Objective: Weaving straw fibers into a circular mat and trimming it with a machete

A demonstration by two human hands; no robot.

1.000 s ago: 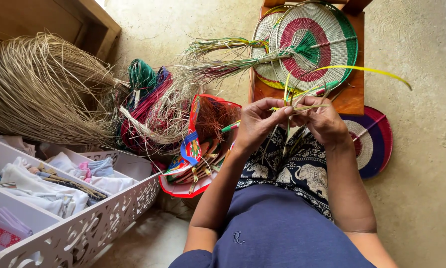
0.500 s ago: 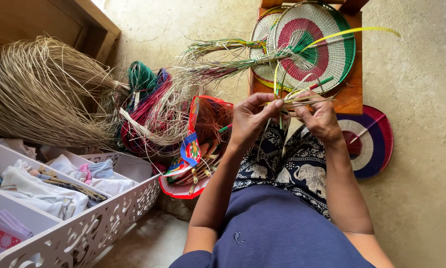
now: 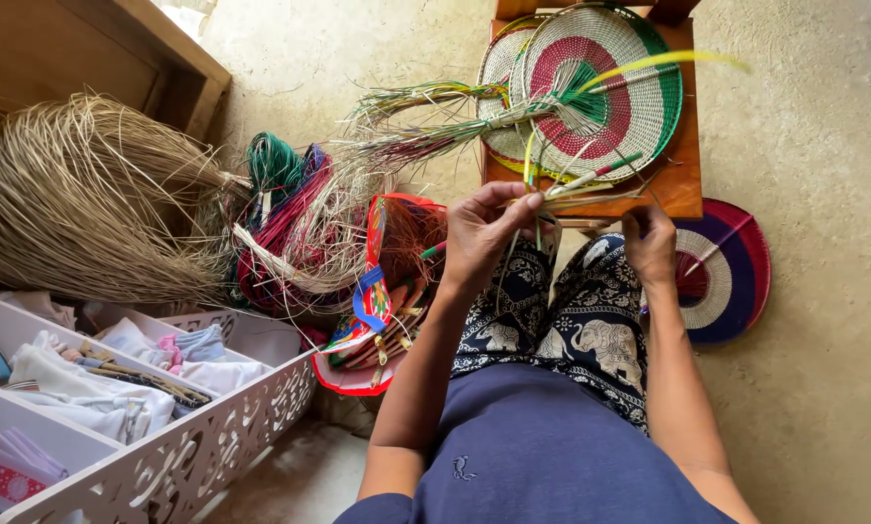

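Head view looks down on a thin bundle of pale straw strips with a few green and red-tipped ones (image 3: pixel 576 189), held above the person's knees just in front of a low orange-brown wooden stool (image 3: pixel 683 184). One long yellow-green strip (image 3: pixel 663 60) springs up from the bundle and arcs to the right over the stool.

The left hand (image 3: pixel 484 228) has its fingers curled close, thumb and fingertips pinching the bundle's near end. The right hand (image 3: pixel 649 243) sits lower and to the right, its fingers bent inward; whether they grip a strand or only rest against the patterned trousers (image 3: pixel 591 325) cannot be told.

For weaving work of this kind, my judgement is that the pinch should stay tight at the crossing point so the strips do not slip, with the loose yellow-green strip drawn snug and flat and kept free of twists.

On the stool lie round woven fans in white, red and green (image 3: pixel 600 87), with bound stalks of coloured straw (image 3: pixel 426 121) sticking out leftward. A purple, red and white round fan (image 3: pixel 731 272) lies on the concrete floor beside the right knee. Left of the knees stands a red-rimmed woven basket holding tools (image 3: pixel 377 301), then skeins of coloured strips (image 3: pixel 280 209), a large sheaf of dry tan straw (image 3: pixel 86 204), and a white fretwork tray of cloths (image 3: pixel 164 456).
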